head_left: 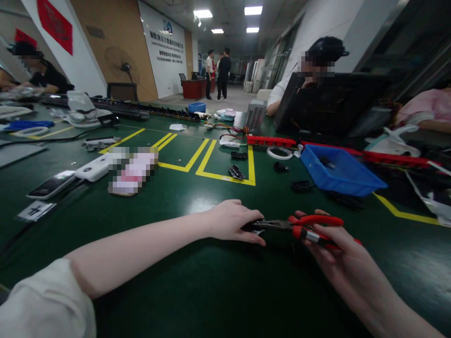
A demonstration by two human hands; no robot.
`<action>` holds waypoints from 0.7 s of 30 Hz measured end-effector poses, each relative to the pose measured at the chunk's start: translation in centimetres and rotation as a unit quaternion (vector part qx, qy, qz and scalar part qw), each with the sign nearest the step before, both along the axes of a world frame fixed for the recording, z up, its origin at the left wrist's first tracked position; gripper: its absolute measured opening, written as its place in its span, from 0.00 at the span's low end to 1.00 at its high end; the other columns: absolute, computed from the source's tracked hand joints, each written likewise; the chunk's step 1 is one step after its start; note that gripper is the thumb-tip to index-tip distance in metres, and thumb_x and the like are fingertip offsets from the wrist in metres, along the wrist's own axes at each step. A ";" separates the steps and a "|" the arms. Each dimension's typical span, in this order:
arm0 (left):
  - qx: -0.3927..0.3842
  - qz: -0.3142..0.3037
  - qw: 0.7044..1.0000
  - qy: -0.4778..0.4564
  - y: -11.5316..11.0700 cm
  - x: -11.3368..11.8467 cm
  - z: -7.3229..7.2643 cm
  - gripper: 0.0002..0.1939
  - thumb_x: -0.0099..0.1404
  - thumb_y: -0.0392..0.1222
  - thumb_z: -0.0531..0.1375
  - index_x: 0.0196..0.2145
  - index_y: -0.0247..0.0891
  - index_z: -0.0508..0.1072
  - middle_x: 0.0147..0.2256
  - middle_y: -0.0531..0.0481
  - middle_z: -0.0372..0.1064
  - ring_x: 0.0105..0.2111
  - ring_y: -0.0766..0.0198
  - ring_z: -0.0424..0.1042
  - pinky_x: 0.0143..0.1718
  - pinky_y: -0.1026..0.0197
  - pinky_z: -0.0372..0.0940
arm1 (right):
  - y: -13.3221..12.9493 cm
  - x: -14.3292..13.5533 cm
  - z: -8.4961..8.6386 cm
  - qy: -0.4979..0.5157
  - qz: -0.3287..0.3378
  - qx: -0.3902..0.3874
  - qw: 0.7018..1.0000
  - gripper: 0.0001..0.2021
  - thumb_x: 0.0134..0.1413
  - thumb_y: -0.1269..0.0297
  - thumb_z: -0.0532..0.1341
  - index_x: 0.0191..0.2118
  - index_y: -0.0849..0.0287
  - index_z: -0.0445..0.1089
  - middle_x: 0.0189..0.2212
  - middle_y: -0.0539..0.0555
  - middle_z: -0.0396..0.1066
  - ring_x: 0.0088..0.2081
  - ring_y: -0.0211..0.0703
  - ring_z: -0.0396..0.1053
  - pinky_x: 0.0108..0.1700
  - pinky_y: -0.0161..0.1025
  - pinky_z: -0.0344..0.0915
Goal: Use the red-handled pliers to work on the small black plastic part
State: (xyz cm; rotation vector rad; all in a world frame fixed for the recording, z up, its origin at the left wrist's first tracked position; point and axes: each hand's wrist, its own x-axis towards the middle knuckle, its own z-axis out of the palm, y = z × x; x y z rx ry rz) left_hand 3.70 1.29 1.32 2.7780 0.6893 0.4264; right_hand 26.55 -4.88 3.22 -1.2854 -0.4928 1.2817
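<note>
My right hand is wrapped round the red handles of a pair of needle-nose pliers. Their metal jaws point left and reach a small black part. That part is pinched between the thumb and fingers of my left hand, which covers most of it. Whether the jaws grip the part or only touch it, I cannot tell. Beyond my hands, black plastic pieces lie on the green table: one piece inside a yellow taped outline, and another piece near a blue tray.
The blue tray with dark bits in it stands at the right. A phone and a white power bank lie at the left. Behind the tray runs a red strip. A co-worker sits across the table behind a large black panel.
</note>
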 end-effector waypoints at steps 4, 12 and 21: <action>-0.009 -0.011 1.000 0.012 0.0 0.0 0.1 0.25 0.67 0.61 0.56 0.47 0.35 0.69 0.33 0.49 0.73 0.28 0.62 0.70 0.38 0.61 0.61 | -0.3 -0.2 0.1 -0.023 0.011 0.033 0.999 0.22 0.34 0.69 0.71 0.41 0.52 0.72 0.42 0.55 0.76 0.23 0.37 0.68 0.11 0.26 0.57; -0.024 -0.009 1.000 0.018 0.2 -0.1 0.2 0.24 0.68 0.60 0.54 0.49 0.36 0.69 0.33 0.50 0.73 0.29 0.61 0.69 0.36 0.61 0.61 | -0.8 -0.4 0.3 -0.052 0.023 0.048 0.997 0.23 0.36 0.68 0.71 0.43 0.51 0.70 0.44 0.52 0.76 0.31 0.42 0.74 0.15 0.25 0.62; -0.010 -0.022 1.000 0.003 0.1 0.0 -0.1 0.25 0.65 0.60 0.59 0.49 0.37 0.69 0.36 0.49 0.73 0.31 0.61 0.70 0.36 0.62 0.61 | -0.6 -0.4 0.6 0.029 0.022 -0.001 0.999 0.20 0.41 0.74 0.67 0.43 0.55 0.69 0.40 0.55 0.78 0.16 0.25 0.60 0.14 0.20 0.60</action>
